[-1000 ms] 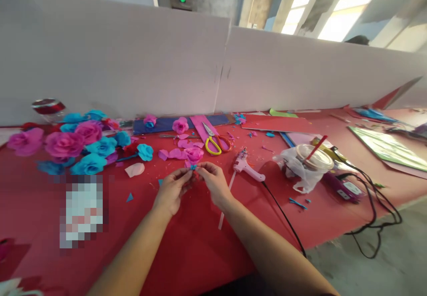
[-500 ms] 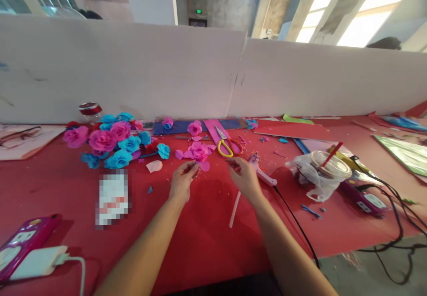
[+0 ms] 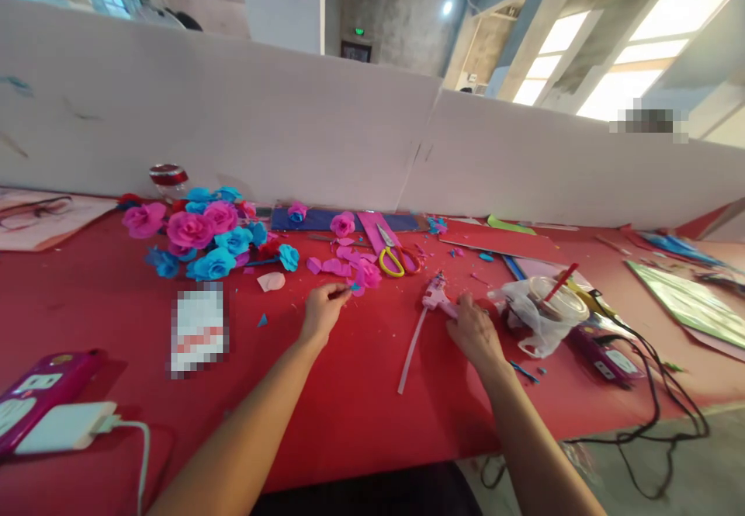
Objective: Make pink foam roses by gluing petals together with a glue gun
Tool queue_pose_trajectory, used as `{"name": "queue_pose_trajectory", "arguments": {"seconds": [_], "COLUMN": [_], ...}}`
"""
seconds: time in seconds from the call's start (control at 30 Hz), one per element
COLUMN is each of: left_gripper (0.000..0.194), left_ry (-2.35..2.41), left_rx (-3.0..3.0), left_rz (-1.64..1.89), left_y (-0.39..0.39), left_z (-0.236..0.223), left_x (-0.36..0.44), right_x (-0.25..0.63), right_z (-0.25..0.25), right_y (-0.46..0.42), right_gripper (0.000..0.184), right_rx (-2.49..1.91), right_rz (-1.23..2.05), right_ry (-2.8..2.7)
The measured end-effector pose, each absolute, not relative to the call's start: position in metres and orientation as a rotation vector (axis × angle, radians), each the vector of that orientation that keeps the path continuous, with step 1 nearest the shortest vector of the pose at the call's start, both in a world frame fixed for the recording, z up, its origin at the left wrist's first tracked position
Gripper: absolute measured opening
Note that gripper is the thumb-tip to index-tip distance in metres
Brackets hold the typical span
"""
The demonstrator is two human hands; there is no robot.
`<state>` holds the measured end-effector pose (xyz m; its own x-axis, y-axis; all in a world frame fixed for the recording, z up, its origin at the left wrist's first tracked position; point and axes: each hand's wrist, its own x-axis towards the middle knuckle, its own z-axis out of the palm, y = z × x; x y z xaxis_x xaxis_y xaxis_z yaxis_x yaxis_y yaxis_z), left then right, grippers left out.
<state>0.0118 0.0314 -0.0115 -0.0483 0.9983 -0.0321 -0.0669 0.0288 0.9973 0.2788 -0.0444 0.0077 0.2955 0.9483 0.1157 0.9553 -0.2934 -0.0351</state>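
Observation:
My left hand [image 3: 323,314] pinches a pink paper flower [image 3: 368,274] by its base, where a bit of blue shows between the fingertips. To the right, my right hand [image 3: 477,331] has its fingers closed around the end of the handle of a pink hot glue gun [image 3: 435,297]. The gun lies on the red table with a clear glue stick [image 3: 412,351] sticking out of its back. Loose pink paper petals [image 3: 336,267] lie just beyond the held flower. Scissors [image 3: 392,261] with yellow and orange handles rest behind it, partly on a pink paper strip [image 3: 372,229].
A bunch of pink and blue paper flowers [image 3: 214,264] lies at the left, before a red-lidded jar [image 3: 168,178]. Far right, a lidded cup [image 3: 557,299] in a plastic bag stands near a power strip [image 3: 605,354] and black cables. A white partition [image 3: 279,120] borders the back.
My right hand has moved right and down, away from the flower, onto the glue gun's handle. My left hand keeps the pink flower, which now sits apart from the petals behind.

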Motion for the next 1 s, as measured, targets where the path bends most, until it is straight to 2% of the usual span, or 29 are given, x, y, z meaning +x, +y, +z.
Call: {"name": "queue_pose_trajectory", "arguments": {"seconds": [0.13,0.23,0.3,0.43,0.57,0.7,1.0], "left_gripper": [0.004,0.003,0.006,0.009,0.012,0.010,0.007], "left_ry": [1.275,1.301,1.320,1.355,1.375,1.408,1.410], "left_rx": [1.147,1.138,1.141,1.177,1.197,1.227,1.325], "left_rz": [1.109,1.017,0.975,0.913,0.851,0.798,0.743], "left_y": [0.029,0.028,0.030,0.031,0.029,0.028,0.032], "left_z": [-0.019,-0.021,-0.023,-0.027,-0.023,-0.017,-0.020], "left_x": [0.015,0.018,0.018,0.017,0.017,0.017,0.012], "right_x": [0.277,0.280,0.281,0.269,0.240,0.215,0.196], "right_z": [0.011,0.010,0.012,0.022,0.025,0.012,-0.008], "right_y": [-0.037,-0.039,-0.046,-0.071,-0.097,-0.106,-0.078], "right_gripper": [0.044,0.042,0.038,0.046,0.043,0.038,0.045], "right_rx": [-2.478,-2.440,-2.331,-1.924,-1.641,-1.585,-1.647], "right_rz": [-0.084,-0.021,0.086,0.332,0.706,0.927,0.971], "right_ry": [-1.764,-1.651,-1.493,-1.195,-1.195,-1.342,-1.459]}}
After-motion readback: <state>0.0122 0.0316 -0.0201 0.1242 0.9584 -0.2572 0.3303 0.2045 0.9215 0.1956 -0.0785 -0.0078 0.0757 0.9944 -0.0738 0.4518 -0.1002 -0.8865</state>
